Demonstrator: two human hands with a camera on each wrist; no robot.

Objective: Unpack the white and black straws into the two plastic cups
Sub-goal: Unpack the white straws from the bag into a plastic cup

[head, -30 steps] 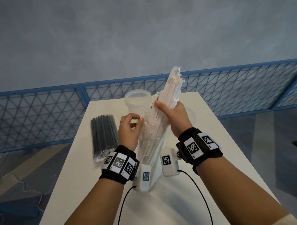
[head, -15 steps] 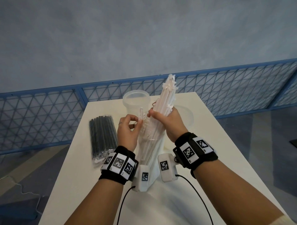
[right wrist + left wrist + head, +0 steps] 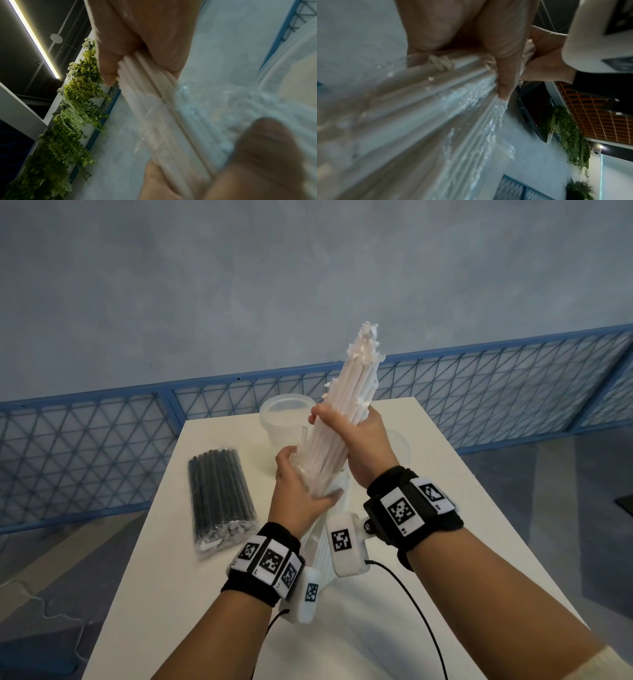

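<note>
A bundle of white straws (image 3: 356,385) stands tilted over the table, its upper half bare and its lower half still in a clear plastic wrapper (image 3: 310,460). My right hand (image 3: 356,436) grips the bare straws (image 3: 145,83) near the middle. Lower down, my left hand (image 3: 301,487) grips the wrapper (image 3: 471,108) around the bundle. A sealed pack of black straws (image 3: 219,498) lies flat on the table at the left. One clear plastic cup (image 3: 286,419) stands behind the bundle. A second cup (image 3: 400,445) is mostly hidden behind my right hand.
The white table (image 3: 205,594) is narrow, with edges close on both sides. A blue mesh fence (image 3: 85,446) runs behind it. Black cables (image 3: 421,611) trail from the wrist cameras over the near tabletop.
My right hand has drawn the white straws upward, farther out of the wrapper. My left hand went from pinching the wrapper's top edge to gripping the wrapper lower around the bundle.
</note>
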